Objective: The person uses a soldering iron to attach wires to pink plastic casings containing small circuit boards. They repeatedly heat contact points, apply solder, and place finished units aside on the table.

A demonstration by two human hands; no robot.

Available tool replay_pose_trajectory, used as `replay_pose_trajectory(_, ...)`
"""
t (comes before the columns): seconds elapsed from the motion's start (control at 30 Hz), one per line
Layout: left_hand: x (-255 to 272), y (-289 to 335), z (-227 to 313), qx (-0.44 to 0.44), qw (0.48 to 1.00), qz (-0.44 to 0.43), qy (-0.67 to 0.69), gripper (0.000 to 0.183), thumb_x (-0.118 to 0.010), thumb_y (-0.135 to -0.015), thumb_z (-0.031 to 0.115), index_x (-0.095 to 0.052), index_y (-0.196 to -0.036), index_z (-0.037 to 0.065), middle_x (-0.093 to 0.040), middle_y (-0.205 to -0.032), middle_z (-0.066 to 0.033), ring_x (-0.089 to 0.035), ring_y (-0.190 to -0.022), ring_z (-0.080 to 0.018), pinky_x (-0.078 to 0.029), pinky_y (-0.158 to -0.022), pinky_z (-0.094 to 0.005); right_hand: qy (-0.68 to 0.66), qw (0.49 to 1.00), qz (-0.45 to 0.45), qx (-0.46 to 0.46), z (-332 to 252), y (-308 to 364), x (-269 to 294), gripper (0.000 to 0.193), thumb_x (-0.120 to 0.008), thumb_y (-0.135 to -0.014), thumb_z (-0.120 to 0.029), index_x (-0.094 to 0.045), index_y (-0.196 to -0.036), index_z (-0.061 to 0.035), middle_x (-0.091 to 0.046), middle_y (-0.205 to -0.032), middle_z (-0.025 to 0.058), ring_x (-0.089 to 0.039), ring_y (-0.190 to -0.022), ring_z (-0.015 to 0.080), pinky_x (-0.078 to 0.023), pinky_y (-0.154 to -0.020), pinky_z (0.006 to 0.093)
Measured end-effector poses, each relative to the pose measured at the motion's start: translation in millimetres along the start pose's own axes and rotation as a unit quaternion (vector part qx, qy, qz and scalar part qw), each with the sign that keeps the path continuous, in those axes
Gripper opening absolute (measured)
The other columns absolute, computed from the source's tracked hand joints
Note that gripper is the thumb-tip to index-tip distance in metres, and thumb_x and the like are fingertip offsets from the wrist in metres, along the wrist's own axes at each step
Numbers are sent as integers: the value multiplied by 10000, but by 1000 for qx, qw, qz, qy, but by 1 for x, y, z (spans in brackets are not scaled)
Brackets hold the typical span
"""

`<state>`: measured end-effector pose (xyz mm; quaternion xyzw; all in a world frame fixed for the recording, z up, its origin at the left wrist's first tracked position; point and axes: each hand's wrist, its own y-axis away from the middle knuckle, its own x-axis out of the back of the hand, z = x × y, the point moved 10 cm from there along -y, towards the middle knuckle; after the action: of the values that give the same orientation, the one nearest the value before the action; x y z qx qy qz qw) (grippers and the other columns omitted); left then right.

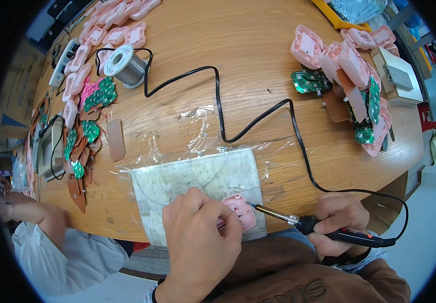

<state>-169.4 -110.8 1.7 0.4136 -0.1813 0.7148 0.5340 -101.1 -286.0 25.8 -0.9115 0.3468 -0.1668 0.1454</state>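
Note:
My right hand (pixel 340 222) is wrapped round the black handle of a soldering iron (pixel 273 213). Its metal tip points left and reaches the upper right edge of a small pink plastic shell (pixel 245 214); whether they touch I cannot tell. My left hand (pixel 200 232) is closed at the shell's left side, thumb and fingers pinched together. What lies between those fingertips is mostly hidden. Small dark parts show inside the shell. Under it lies a pale, stained cloth pad (pixel 202 174), with a thin strand of wire (pixel 213 177) running across it toward my left hand.
A solder spool (pixel 127 68) stands at the back left. Green circuit boards (pixel 99 96) and brown pieces (pixel 115 140) lie left; pink shells (pixel 306 45) and more boards (pixel 364 116) lie right. The iron's black cord (pixel 218 96) winds across the table. Another person's arm (pixel 41 212) is at left.

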Motion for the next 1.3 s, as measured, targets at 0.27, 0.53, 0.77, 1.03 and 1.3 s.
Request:
replay_pose_trajectory(0.27, 4, -2, 6, -24, 999, 6, -32, 76, -718, -708, 44, -660, -692, -3, -533, -696, -102, -555, -627, -235, -445, -565, -337, 7, 1000, -9, 6, -4, -2, -10, 210, -748, -681, 12, -596, -813, -51, -512, -611, 69, -490, -467, 211, -351, -415, 303)
replay_pose_trajectory(0.53, 4, -1, 7, -16, 999, 11, -29, 70, -711, -710, 28, -658, -690, -12, -521, -678, -97, -543, -607, -218, -432, -554, -329, 50, 996, -75, 20, -10, -5, -23, 191, -742, -672, 29, -592, -757, -53, -495, -637, 64, -490, -485, 209, -363, -420, 304)
replay_pose_trajectory(0.77, 5, -1, 6, -15, 999, 15, -27, 66, -706, -704, 25, -656, -682, -12, -519, -670, -97, -535, -598, -215, -427, -549, -327, 22, 999, -22, 16, -11, -7, -14, 193, -736, -671, 29, -605, -788, -53, -488, -626, 57, -475, -472, 205, -352, -413, 303)
replay_pose_trajectory(1.03, 5, -2, 6, -23, 999, 17, -20, 67, -703, -700, 25, -657, -684, -21, -522, -672, -108, -540, -594, -218, -429, -536, -327, 24, 999, 1, 27, -10, -5, -5, 229, -735, -678, 21, -581, -824, -66, -488, -592, 56, -468, -443, 200, -344, -406, 299)
replay_pose_trajectory(1.3, 6, -1, 8, -26, 999, 21, -24, 75, -706, -701, 29, -657, -689, -27, -523, -672, -111, -544, -576, -212, -433, -526, -320, -9, 998, 51, 20, -5, 7, 7, 239, -744, -678, 25, -579, -836, -47, -527, -578, 64, -491, -442, 178, -348, -411, 281)
